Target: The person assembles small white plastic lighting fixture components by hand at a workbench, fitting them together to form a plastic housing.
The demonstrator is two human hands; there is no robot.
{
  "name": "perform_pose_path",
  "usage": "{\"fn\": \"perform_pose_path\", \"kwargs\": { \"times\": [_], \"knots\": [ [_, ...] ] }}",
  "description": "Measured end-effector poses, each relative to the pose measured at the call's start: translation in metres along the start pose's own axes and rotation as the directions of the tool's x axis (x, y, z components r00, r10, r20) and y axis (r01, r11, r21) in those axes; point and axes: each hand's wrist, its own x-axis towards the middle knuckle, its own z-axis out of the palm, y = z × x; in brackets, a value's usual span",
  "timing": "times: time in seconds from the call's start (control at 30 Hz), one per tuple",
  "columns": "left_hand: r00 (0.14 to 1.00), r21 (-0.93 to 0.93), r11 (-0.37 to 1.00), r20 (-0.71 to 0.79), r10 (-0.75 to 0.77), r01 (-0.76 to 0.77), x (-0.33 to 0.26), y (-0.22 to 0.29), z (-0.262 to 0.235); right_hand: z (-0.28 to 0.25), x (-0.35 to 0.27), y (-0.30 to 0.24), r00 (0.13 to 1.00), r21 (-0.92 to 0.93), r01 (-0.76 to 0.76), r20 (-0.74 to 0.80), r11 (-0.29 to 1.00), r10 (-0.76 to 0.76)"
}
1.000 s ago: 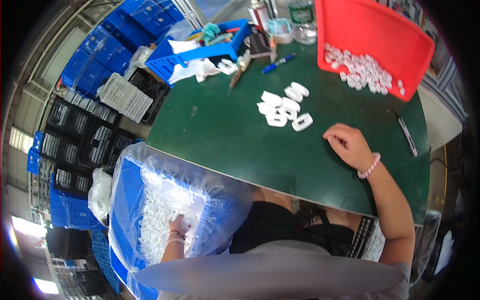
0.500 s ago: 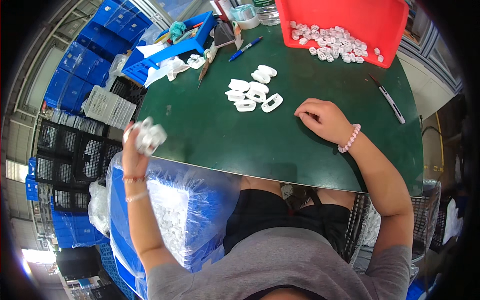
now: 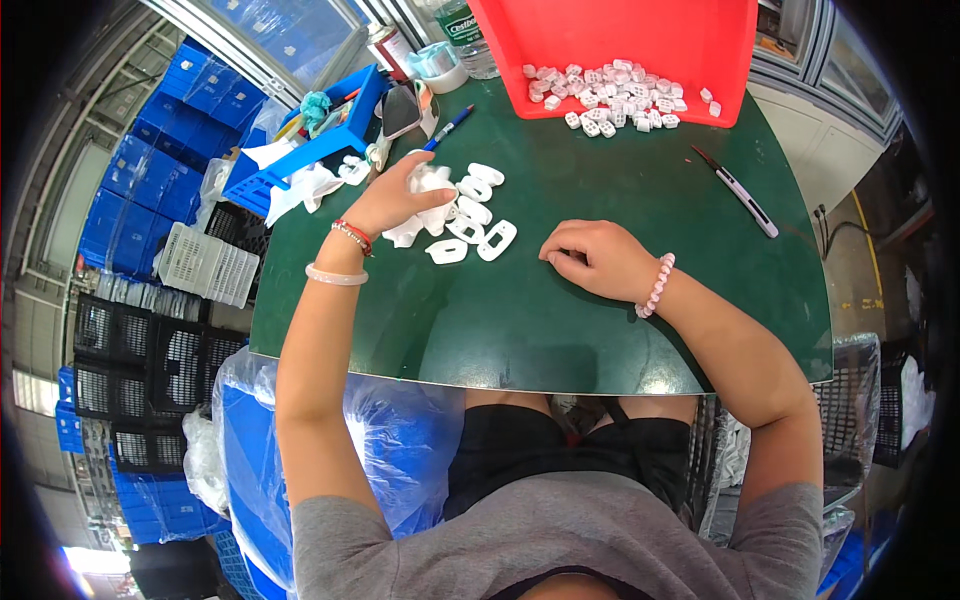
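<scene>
My left hand [image 3: 392, 196] reaches over a cluster of small white plastic housings [image 3: 432, 183] on the green table [image 3: 480, 330]. Its thumb and fingers are spread around the housings, which spill out below the palm. Just right of it lie several more housings, oval with a cut-out window, among them a tilted one [image 3: 497, 240] nearest my right hand. My right hand [image 3: 598, 258] rests on the tabletop, loosely curled, with nothing visible in it. The undersides of the left fingers are partly hidden.
A red bin [image 3: 620, 40] with small white pieces [image 3: 625, 92] tilts at the back. A blue tray [image 3: 330, 150] of tools stands back left, near a blue pen [image 3: 450, 127]. A pen-like tool [image 3: 745, 197] lies right. A plastic-lined blue bin [image 3: 400, 440] sits below the left edge.
My left hand has swung from beyond the table's left edge, carrying white housings, to the cluster on the table, where its fingers have spread. My right hand stays put; the view has shifted.
</scene>
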Motion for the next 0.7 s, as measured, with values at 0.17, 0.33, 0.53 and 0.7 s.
{"fn": "perform_pose_path", "kwargs": {
  "times": [0.17,0.33,0.53,0.7],
  "knots": [
    [0.997,-0.031,0.999,-0.058,0.043,-0.045,-0.004,-0.006,-0.003,0.001,0.001,0.001,1.000,0.013,0.007,0.001,1.000,-0.007],
    [0.982,-0.305,0.946,-0.115,-0.151,0.110,-0.020,0.000,0.002,0.002,0.001,0.007,1.000,0.016,0.018,-0.009,1.000,-0.018],
    [0.976,0.077,0.997,-0.216,-0.006,0.023,-0.036,-0.051,0.000,-0.002,0.003,-0.001,1.000,-0.010,-0.003,0.022,1.000,0.004],
    [0.974,-0.003,0.997,-0.213,-0.076,0.077,-0.038,-0.061,0.016,0.003,-0.001,0.003,1.000,0.006,0.012,-0.017,1.000,-0.012]
  ]
}}
